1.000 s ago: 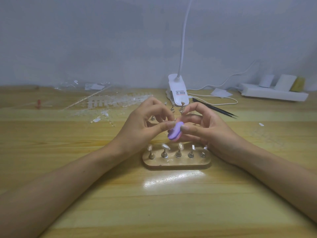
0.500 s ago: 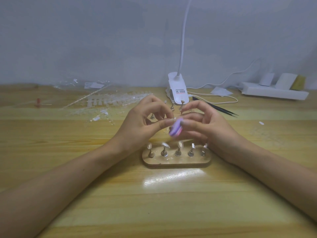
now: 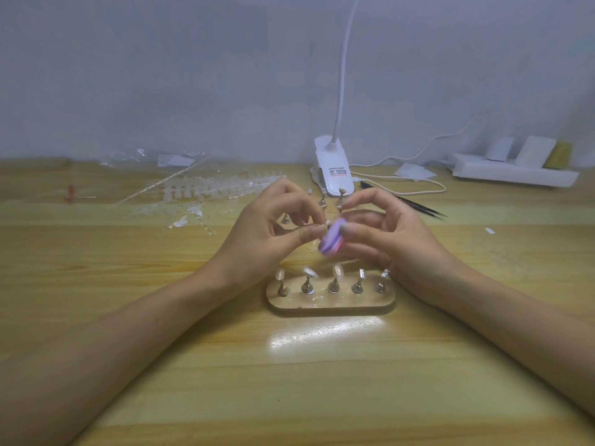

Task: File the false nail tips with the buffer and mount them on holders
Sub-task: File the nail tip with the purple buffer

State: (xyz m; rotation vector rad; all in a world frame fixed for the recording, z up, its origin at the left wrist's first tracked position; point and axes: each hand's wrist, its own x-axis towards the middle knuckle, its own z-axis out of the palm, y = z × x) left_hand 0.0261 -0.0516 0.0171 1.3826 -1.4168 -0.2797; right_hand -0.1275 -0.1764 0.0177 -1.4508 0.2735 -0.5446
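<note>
My right hand (image 3: 380,239) grips a small purple and pink buffer (image 3: 332,241) between thumb and fingers. My left hand (image 3: 273,233) pinches a tiny clear nail tip (image 3: 323,225) against the buffer's top edge. Both hands hover just behind a wooden holder base (image 3: 330,302) with several metal holders. The three left holders carry clear tips (image 3: 337,272); the two right ones (image 3: 360,278) look bare. More loose holders (image 3: 323,201) stand behind my hands.
Strips of clear nail tips (image 3: 206,191) lie scattered at the back left. A white clip lamp (image 3: 333,169) stands at the back centre, black tweezers (image 3: 415,206) to its right, and a white power strip (image 3: 512,172) at the far right.
The buffer has shifted slightly up and down against the tip in short strokes. Both hands stay in almost the same place above the base.
</note>
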